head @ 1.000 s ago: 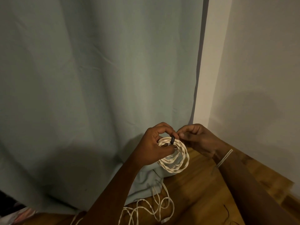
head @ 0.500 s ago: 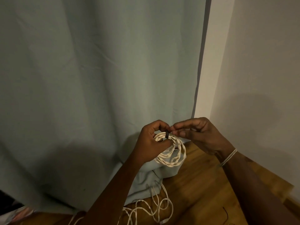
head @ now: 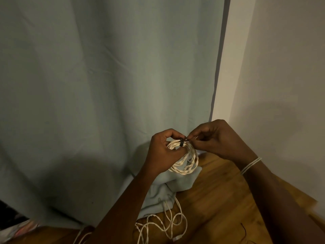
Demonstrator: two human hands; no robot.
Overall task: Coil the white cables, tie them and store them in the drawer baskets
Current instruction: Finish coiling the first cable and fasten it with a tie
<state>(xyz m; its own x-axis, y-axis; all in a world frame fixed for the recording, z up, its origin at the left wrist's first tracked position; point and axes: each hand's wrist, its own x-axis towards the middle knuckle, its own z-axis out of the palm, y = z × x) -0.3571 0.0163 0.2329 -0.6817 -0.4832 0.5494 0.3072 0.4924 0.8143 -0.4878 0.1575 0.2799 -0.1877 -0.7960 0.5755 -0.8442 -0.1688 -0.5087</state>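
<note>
Cable in a white twisted coil (head: 184, 161) hung in the air between both hands, above the wooden floor (head: 219, 199) near the corner where the pale blue curtain (head: 105, 85) met the wall (head: 281, 67). No basket or drawer showed in the view. A dark tie (head: 181, 142) wrapped the top of the coil. The left hand (head: 165, 148) gripped the coil, its fingers curled over the upper strands and its thumb underneath, the loops hanging down past the palm. The right hand (head: 216, 140) pinched the end of the dark tie with its fingertips, knuckles raised, touching the left hand's fingertips just above the coil. A thin white band (head: 250, 165) circled the right wrist. Both forearms reached in from the bottom edge of the view. Under the coil the curtain's hem bunched on the floor, and more loose white cable (head: 167, 224) lay there in slack loops (partly over the bunched cloth, partly on bare boards), well below the hands. Something dark and thin (head: 243, 229) lay on the floor near the right forearm, too small to tell.
</note>
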